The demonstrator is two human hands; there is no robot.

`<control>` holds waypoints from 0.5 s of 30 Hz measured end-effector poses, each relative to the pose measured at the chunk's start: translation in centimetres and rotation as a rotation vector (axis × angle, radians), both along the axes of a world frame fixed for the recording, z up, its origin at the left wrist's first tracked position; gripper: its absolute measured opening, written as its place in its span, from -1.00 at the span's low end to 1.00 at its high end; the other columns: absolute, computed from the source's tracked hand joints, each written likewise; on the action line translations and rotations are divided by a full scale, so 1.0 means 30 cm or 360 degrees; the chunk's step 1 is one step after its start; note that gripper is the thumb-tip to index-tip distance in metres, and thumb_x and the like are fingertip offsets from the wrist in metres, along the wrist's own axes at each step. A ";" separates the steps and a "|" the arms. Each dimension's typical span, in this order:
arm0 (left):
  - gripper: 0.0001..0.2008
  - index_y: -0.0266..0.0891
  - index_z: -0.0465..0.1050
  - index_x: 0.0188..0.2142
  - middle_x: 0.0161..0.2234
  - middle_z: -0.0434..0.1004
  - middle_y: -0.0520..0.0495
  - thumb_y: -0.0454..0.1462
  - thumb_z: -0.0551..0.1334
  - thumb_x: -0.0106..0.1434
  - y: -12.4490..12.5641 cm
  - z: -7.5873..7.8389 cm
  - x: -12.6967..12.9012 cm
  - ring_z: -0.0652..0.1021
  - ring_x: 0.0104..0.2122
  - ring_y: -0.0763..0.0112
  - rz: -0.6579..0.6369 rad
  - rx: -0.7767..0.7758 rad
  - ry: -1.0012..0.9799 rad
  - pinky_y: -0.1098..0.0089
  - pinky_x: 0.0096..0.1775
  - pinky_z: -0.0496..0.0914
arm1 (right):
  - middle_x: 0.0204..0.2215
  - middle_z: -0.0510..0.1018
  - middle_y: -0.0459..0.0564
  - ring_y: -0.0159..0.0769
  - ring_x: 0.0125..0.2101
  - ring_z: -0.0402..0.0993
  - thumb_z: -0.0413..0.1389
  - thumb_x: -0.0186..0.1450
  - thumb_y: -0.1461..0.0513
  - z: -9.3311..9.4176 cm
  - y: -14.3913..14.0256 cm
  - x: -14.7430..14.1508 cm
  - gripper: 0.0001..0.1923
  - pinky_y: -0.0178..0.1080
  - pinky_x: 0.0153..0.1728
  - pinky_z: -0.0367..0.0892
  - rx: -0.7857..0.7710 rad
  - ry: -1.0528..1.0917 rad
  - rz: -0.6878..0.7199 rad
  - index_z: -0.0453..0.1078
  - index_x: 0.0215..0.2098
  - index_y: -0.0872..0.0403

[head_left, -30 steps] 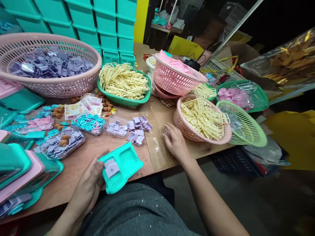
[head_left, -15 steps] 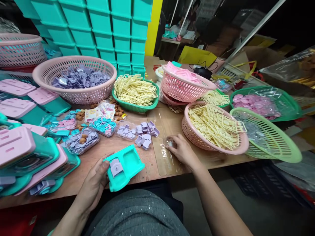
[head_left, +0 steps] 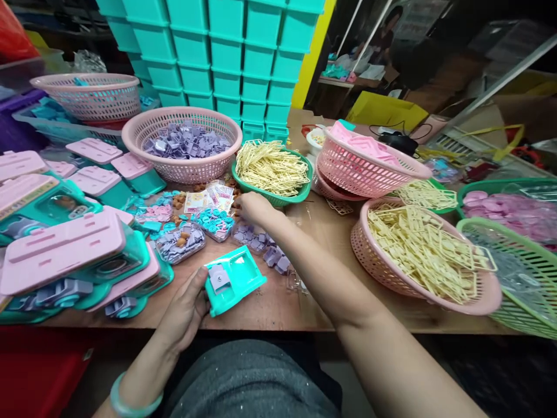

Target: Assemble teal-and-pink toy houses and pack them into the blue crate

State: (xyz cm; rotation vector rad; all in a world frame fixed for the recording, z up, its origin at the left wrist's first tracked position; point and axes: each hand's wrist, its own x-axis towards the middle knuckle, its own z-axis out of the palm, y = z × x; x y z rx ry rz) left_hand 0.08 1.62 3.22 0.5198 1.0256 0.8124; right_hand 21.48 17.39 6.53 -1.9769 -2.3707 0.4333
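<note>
Teal tray [head_left: 237, 278] with a lilac fitting [head_left: 219, 277], tilted at the near edge of the wooden table [head_left: 304, 305]. Clamped at its left end by the left hand [head_left: 185, 307], thumb on top, fingers curled beneath. Right hand [head_left: 252, 207] stretched across to the sticker sheets [head_left: 209, 200], fingers bent downward; hold there impossible to tell. Lilac pieces [head_left: 270, 252] under the forearm; green basket [head_left: 272, 169] of cream clips just beyond.

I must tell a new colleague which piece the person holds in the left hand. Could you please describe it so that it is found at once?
Start from the wooden table and go to its near edge, in front of the person. There the left hand holds a teal tray-shaped piece. Unlike the teal pieces stacked at the left, it has no pink cover, and a small lilac square part sits in one corner.
</note>
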 end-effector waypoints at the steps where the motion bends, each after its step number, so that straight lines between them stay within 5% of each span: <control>1: -0.49 -0.24 0.56 -0.04 -0.06 0.70 -0.17 0.06 0.41 0.19 0.000 -0.002 -0.003 0.64 -0.01 0.04 -0.0005 0.0006 0.0016 0.26 -0.12 0.57 | -0.07 0.66 0.25 -0.06 -0.01 0.60 0.19 0.34 0.33 -0.008 0.044 -0.030 -0.77 -0.24 -0.04 0.44 -0.0035 -0.0038 0.0002 0.59 -0.05 0.16; 9: -0.49 -0.25 0.51 -0.03 -0.09 0.70 -0.19 0.04 0.42 0.18 -0.001 0.000 -0.023 0.68 -0.13 0.08 -0.0120 0.0096 0.0103 0.30 -0.24 0.56 | -0.14 0.65 0.36 0.06 -0.11 0.62 0.28 0.13 0.48 -0.015 0.107 -0.065 -0.74 -0.14 -0.08 0.47 -0.0094 -0.0109 0.0075 0.58 -0.18 0.28; 12: -0.46 -0.24 0.51 -0.01 -0.07 0.70 -0.20 0.06 0.42 0.17 -0.006 0.001 -0.037 0.68 -0.13 0.07 -0.0125 0.0058 0.0119 0.28 -0.22 0.56 | -0.11 0.62 0.25 -0.07 -0.09 0.57 0.16 0.23 0.49 0.040 0.021 -0.007 -0.73 -0.18 -0.08 0.43 0.0121 -0.0005 0.0066 0.51 -0.12 0.22; 15: -0.45 -0.25 0.51 -0.02 -0.09 0.70 -0.22 0.08 0.41 0.17 -0.010 -0.004 -0.054 0.69 -0.16 0.03 -0.0136 0.0006 0.0136 0.25 -0.26 0.56 | -0.15 0.56 0.10 -0.22 -0.15 0.50 0.09 0.31 0.44 0.071 -0.171 0.041 -0.80 -0.22 -0.12 0.42 0.0553 0.0549 0.0248 0.44 -0.14 0.13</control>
